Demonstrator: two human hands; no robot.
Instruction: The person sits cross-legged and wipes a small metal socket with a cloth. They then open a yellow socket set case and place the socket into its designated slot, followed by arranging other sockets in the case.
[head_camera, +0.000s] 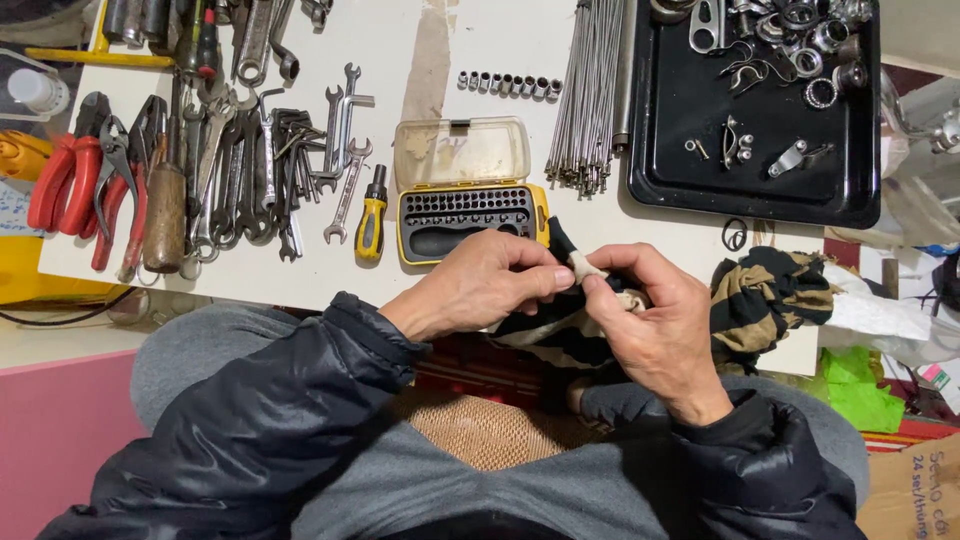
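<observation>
Striped black-and-tan cloth (760, 300) is bunched at the near tabletop (500, 50) edge, one pale corner pinched between left hand (480, 285) and right hand (655, 320), both closed on the fabric. Whether a small part is wrapped inside cannot be told. Risk: soft, slack weave could slip from the fingertip pinch, or snag the open yellow bit case (465, 190) just behind. Loose steel spokes (590, 90) and a glossy black tray (650, 150) of small metal fittings are laid further back; chrome spanners (255, 170) sit left.
</observation>
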